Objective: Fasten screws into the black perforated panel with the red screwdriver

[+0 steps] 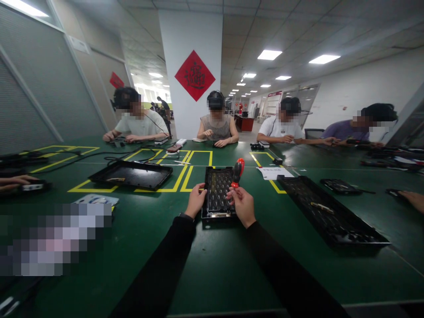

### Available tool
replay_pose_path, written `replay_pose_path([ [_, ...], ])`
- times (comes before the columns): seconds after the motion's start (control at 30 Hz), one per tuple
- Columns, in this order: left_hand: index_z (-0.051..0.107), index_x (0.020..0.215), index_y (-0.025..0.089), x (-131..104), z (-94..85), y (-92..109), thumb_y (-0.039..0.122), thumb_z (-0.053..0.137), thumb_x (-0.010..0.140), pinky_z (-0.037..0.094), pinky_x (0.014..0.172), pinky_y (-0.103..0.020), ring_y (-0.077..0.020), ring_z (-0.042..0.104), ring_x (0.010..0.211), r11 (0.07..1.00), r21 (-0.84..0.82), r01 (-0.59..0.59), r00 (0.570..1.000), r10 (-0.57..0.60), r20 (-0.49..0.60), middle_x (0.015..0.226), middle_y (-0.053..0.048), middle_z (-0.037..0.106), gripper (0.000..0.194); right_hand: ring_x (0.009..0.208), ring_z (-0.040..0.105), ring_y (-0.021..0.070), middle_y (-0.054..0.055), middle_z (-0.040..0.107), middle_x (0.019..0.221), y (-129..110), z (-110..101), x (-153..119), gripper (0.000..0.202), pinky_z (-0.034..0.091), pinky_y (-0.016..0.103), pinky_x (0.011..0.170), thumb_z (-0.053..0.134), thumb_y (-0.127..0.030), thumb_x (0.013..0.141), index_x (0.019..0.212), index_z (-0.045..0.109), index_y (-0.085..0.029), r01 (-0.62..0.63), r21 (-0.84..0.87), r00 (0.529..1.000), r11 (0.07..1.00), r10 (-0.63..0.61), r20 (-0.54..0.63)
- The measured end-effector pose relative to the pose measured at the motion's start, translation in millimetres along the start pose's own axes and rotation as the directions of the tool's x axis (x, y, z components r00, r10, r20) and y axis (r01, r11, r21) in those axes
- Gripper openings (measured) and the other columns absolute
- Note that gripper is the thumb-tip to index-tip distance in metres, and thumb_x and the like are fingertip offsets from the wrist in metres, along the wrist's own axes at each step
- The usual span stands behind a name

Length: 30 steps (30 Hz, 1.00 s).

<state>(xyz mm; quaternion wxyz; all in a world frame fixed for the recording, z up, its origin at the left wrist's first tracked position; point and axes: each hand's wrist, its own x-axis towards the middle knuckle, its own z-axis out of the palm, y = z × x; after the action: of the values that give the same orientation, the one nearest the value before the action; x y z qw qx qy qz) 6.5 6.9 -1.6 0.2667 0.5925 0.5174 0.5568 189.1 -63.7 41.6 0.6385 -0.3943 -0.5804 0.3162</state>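
Note:
A black plastic case (217,185) with rows of small slots or slits lies in front of me on the green table (205,265). My left hand (196,201) is closed on its left edge. Over the right side of the case, my right hand (244,206) grips a screwdriver (237,172) with a red and black handle, handle end up. The screwdriver's tip is hidden by the fingers. Along the case's near edge lies a small pale metallic strip (220,215), too small to name.
A large black tray (149,174) lies to the left; a long one (357,229) lies to the right. Behind that sit a white paper (274,173) and a smaller black case (339,186). Cables (109,154) cross the left side. Several people sit across the table; other hands show at both sides.

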Motion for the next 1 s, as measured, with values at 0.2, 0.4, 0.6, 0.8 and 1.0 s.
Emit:
replay_pose_path([
  [0.2, 0.056, 0.104, 0.015, 0.7, -0.2, -3.2, 0.023, 0.051, 0.076, 0.043, 0.085, -0.035, -0.0166, 0.056, 0.088, 0.999, 0.049, -0.013, 1.000, 0.013, 0.004, 0.107, -0.009, 0.059, 0.030, 0.062, 0.059, 0.0123, 0.004, 0.062, 0.073, -3.1, -0.7, -1.4, 0.028, 0.045, 0.019, 0.046, 0.044, -0.037, 0.083, 0.094, 0.058, -0.016, 0.025, -0.038, 0.997, 0.999, -0.023, 0.067],
  [0.4, 0.057, 0.104, 0.016, -0.7, -0.5, -1.7, 0.023, 0.052, 0.075, 0.043, 0.084, -0.034, -0.0160, 0.056, 0.084, 0.999, 0.048, -0.008, 1.000, 0.008, 0.000, 0.107, -0.009, 0.059, 0.030, 0.059, 0.056, 0.0112, 0.002, 0.059, 0.073, -8.4, -0.9, -0.8, 0.028, 0.042, 0.017, 0.038, 0.055, -0.039, 0.076, 0.093, 0.059, -0.017, -0.009, -0.004, 0.991, 1.000, 0.009, 0.137],
  [0.6, 0.058, 0.103, 0.017, -0.7, -1.2, -0.1, 0.024, 0.052, 0.075, 0.043, 0.082, -0.034, -0.0162, 0.056, 0.083, 0.998, 0.059, 0.001, 1.000, -0.002, 0.007, 0.105, -0.008, 0.059, 0.030, 0.063, 0.059, 0.0143, 0.002, 0.060, 0.071, -4.3, -0.7, 2.3, 0.027, 0.050, 0.022, 0.045, 0.064, -0.036, 0.068, 0.086, 0.061, -0.016, -0.027, -0.012, 0.999, 1.000, 0.027, 0.039],
  [0.8, 0.058, 0.103, 0.016, 0.7, -1.2, -2.8, 0.023, 0.051, 0.075, 0.043, 0.083, -0.035, -0.0161, 0.056, 0.083, 0.997, 0.071, -0.026, 1.000, 0.026, 0.011, 0.104, -0.009, 0.059, 0.029, 0.066, 0.064, 0.0179, 0.006, 0.064, 0.073, -0.9, 0.1, 2.0, 0.025, 0.050, 0.025, 0.049, 0.061, -0.035, 0.071, 0.083, 0.061, -0.014, -0.057, 0.049, 0.998, 0.997, 0.055, 0.039],
  [1.0, 0.059, 0.101, 0.016, 0.5, -1.5, -2.3, 0.023, 0.051, 0.075, 0.043, 0.083, -0.034, -0.0164, 0.056, 0.083, 0.996, 0.078, -0.033, 0.999, 0.032, 0.013, 0.103, -0.008, 0.060, 0.027, 0.066, 0.062, 0.0147, 0.006, 0.065, 0.079, -2.7, -0.4, 0.1, 0.029, 0.048, 0.022, 0.048, 0.052, -0.037, 0.078, 0.095, 0.060, -0.015, -0.024, 0.035, 0.996, 0.999, 0.020, 0.092],
])
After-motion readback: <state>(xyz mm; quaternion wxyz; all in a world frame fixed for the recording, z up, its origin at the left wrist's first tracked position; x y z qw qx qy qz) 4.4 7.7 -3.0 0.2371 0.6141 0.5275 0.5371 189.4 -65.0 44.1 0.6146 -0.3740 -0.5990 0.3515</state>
